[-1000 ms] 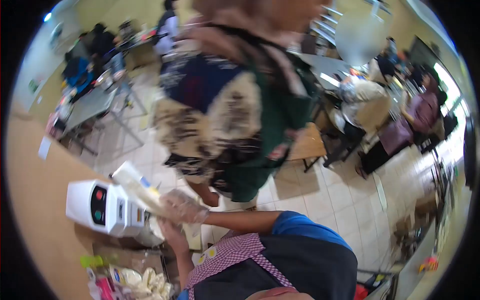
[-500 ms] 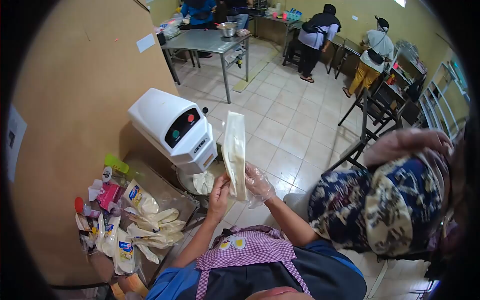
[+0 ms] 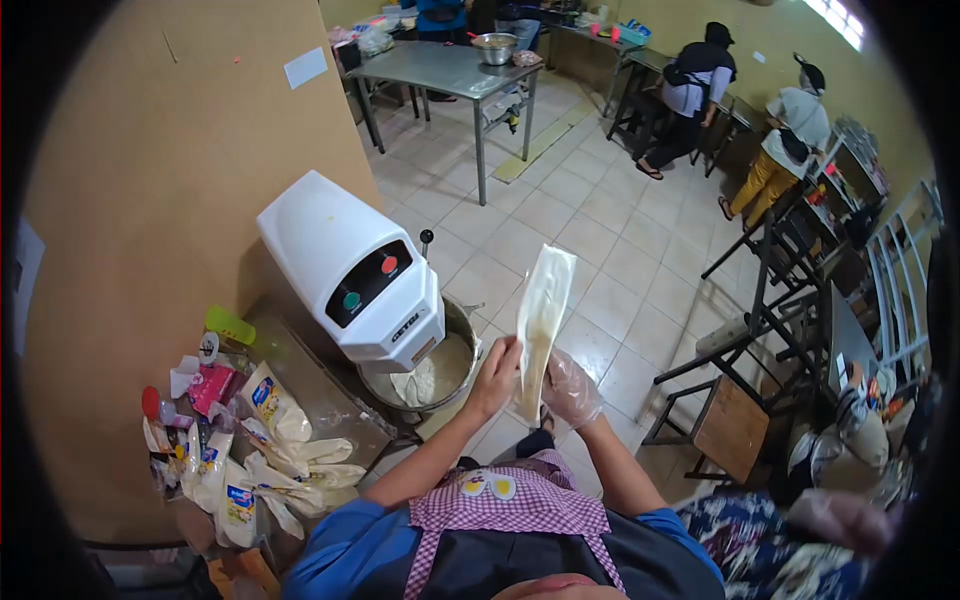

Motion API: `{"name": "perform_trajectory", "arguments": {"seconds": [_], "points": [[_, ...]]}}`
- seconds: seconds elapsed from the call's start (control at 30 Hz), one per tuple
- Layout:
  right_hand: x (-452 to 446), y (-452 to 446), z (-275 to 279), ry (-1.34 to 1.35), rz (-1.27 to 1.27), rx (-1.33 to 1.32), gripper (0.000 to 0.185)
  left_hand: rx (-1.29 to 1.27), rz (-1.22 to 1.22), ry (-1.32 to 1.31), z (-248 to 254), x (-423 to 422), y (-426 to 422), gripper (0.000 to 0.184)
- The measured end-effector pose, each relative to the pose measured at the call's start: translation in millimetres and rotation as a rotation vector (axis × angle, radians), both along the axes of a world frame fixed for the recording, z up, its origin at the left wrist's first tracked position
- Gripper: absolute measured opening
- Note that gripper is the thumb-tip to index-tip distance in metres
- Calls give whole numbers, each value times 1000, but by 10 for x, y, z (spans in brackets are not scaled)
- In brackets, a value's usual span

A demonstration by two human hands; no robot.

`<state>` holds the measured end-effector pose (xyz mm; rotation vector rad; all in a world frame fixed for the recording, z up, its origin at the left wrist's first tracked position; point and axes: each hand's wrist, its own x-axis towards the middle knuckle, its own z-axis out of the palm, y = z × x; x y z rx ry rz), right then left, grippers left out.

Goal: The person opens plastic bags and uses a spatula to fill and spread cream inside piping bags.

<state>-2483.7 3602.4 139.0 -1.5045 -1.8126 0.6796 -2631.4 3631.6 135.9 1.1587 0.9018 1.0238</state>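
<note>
Centrally, clock directions being read from the held item: one long, flat sleeve (image 3: 548, 290) of thin cream-white film, glossy, creased and tan-smeared lower down, was held upright between two hands, seen against the tiled floor.

Left hand (image 3: 495, 378): bare; grip closed on the sleeve's left edge.

Right hand (image 3: 577, 390): under loose, crinkled clear plastic; grip closed on the right edge, fingertips partly hidden.

Ten o'clock: one mixer (image 3: 315, 225), smooth white casing with rounded corners, black panel, round red and green buttons.

Nine o'clock: one round metal bowl (image 3: 474, 340) beneath the mixer head, containing a pale, soft, lumpy mass (image 3: 420, 382).

Eight o'clock: one dull, smudged surface (image 3: 345, 418) bearing limp cream packets (image 3: 240, 505) with blue labels, wrinkled and heaped; one shiny pink packet (image 3: 212, 388); one translucent lime-green article (image 3: 230, 325).

Six o'clock: one apron (image 3: 515, 505), purple-and-white checked cloth.

Four o'clock: one brown wooden panel (image 3: 732, 425), four-sided, on dark legs.

Eleven o'clock: one grey metal table (image 3: 420, 72), bearing a shiny steel basin (image 3: 495, 50).
</note>
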Motion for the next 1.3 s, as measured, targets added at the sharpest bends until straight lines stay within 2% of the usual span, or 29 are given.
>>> {"name": "perform_trajectory", "arguments": {"seconds": [0.07,0.1,0.13,0.2,0.27,0.33,0.4,0.47,0.53,0.6,0.63,0.67,0.73,0.77,0.8,0.87,0.9,0.93,1.0,1.07,1.1,1.13,1.2,1.23,1.3], "points": [[230,213,-59,-155,40,147,14,-31,67,74,-163,262,463,30],[313,345,-35,-131,25,235,7,24,120,85,-187,452,678,30],[433,483,-59,-133,47,225,7,81,177,92,-239,652,855,31],[723,896,-70,-5,4,257,5,53,228,102,-333,1006,1227,31],[1065,1285,-115,15,22,229,7,7,295,120,-327,1346,1590,31],[1377,1607,-110,157,-44,40,10,-155,249,-145,-289,1629,1927,32],[1592,1977,82,220,-13,5,17,-211,252,-231,-269,1843,2289,32],[1795,2315,89,744,-57,-319,20,-380,278,-344,-299,2015,2622,32],[1814,2716,111,718,-17,-283,21,-386,336,-337,-328,2033,2931,32],[1823,3158,50,663,101,-382,21,-312,461,-307,-453,1987,3275,34],[1835,3438,-128,447,121,-320,22,-288,510,-341,-559,1925,3480,34],[1800,3685,-122,446,151,-318,22,-274,536,-343,-632,1902,3690,34],[1700,4146,-118,-82,265,-175,22,-193,774,-363,-778,1871,4093,35],[1624,4411,-366,102,302,-160,22,-210,810,-338,-815,1837,4304,37],[1643,4658,-539,99,320,-154,22,-201,825,-343,-846,1790,4545,37],[1533,5110,-400,319,270,-277,23,-262,764,-336,-940,1706,5019,35],[1482,5425,-401,310,289,-253,23,-241,754,-318,-1026,1675,5290,38],[1465,5710,-429,287,268,-196,23,-254,827,-270,-756,1669,5501,40],[1484,6197,-350,231,274,-170,23,-292,589,-379,-1075,1597,5924,46],[1409,6784,-208,291,202,-272,21,-287,456,-247,-511,1528,6104,51],[1398,7091,-252,350,177,-290,23,-79,409,-167,-570,1506,6256,57],[1325,7330,-192,353,206,-296,23,-96,304,-222,-428,1396,6380,62],[1149,7727,-71,618,182,-376,23,81,280,-318,-454,1239,6723,68],[1082,7964,-185,671,183,-394,23,86,309,-305,-434,1097,6897,68],[878,8413,-117,706,234,-477,21,241,249,-70,-342,794,7243,73]]}}
